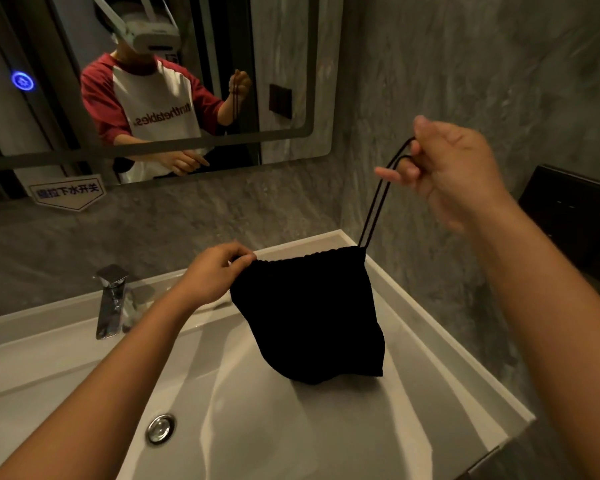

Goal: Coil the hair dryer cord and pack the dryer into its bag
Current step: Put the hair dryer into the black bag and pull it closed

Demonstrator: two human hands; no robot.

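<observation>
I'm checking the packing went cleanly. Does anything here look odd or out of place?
Nothing stands out. The black bag hangs over the sink, mouth gathered, left hand pinching its rim, right hand pulling the drawstring. No dryer or cord shows outside it.

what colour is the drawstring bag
Plain black, drawstring included; the bag shows clearly in the head view, over the white sink.

The room is dim and warm-toned, with soft glare on the white sink (458, 362) and a glowing blue button (22, 81) on the mirror (284, 64). The black bag (309, 317) reads as a flat, detailless shape. Wide-angle distortion bends the mirror's frame, and the right hand (454, 171) is slightly blurred.
</observation>
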